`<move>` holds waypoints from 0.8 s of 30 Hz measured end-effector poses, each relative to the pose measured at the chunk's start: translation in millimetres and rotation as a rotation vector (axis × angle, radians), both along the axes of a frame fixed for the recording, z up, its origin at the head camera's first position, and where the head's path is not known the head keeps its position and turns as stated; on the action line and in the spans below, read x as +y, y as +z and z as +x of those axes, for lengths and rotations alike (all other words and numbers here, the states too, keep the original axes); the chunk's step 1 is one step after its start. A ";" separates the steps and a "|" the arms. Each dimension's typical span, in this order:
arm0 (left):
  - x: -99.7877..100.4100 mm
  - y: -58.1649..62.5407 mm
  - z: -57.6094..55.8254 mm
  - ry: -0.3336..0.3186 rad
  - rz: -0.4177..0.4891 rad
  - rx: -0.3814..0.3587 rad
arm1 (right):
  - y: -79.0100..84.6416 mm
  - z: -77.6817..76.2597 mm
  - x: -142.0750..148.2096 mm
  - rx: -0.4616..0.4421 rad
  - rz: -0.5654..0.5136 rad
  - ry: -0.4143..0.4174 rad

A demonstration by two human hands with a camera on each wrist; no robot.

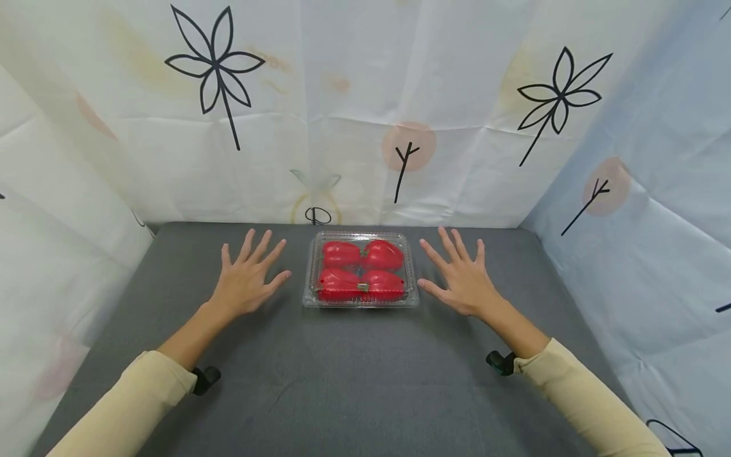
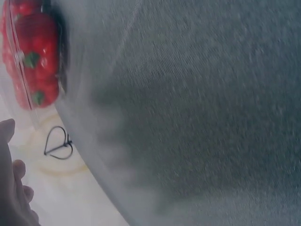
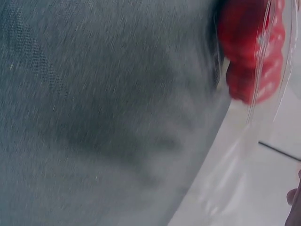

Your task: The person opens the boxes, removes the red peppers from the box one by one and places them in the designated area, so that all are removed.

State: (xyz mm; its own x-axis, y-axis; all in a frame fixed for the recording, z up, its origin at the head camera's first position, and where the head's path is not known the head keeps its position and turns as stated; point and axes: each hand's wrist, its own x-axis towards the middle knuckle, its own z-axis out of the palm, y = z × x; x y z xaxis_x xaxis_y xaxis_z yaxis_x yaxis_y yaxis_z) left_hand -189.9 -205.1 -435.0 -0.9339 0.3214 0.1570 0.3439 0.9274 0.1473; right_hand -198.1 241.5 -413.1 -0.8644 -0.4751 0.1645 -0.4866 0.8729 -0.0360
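Note:
A clear plastic clamshell box (image 1: 362, 304) with its lid down stands near the table's far edge. Several red bell peppers (image 1: 384, 254) lie inside it; green stems show through the plastic in the left wrist view. To the left of the box my left hand (image 1: 244, 282) hovers palm down, fingers spread, a gap away from the box. My right hand (image 1: 464, 282) is spread likewise on the other side, its thumb close to the box's right edge. Both hands hold nothing, and their shadows fall on the cloth below. Only a few fingertips show in each wrist view.
A dark grey cloth covers the table (image 1: 342, 387). White patterned fabric (image 1: 354, 95) hangs behind it, with more fabric at both sides. A small black device (image 1: 207, 379) is strapped to the left wrist, and a matching black device (image 1: 500, 362) to the right.

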 end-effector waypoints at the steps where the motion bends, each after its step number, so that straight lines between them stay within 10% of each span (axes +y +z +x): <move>1: 2.4 -0.1 0.9 -0.009 0.002 -0.011 | -0.1 1.4 -3.1 0.000 0.002 0.018; 14: 23.0 -4.7 12.0 -0.090 0.178 -0.215 | -7.8 13.2 -34.2 0.120 -0.026 0.326; 24: 27.6 -13.4 13.0 -0.152 0.476 -0.424 | -16.2 14.5 -54.8 0.285 -0.113 0.594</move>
State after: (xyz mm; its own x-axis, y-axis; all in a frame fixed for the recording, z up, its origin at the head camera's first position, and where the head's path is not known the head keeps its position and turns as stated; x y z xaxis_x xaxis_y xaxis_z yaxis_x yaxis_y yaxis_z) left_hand -176.9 -177.5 -448.4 -0.8957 0.4409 -0.0570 0.2878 0.6727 0.6816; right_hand -183.5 186.7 -429.2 -0.3769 -0.8235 0.4241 -0.8874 0.4522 0.0894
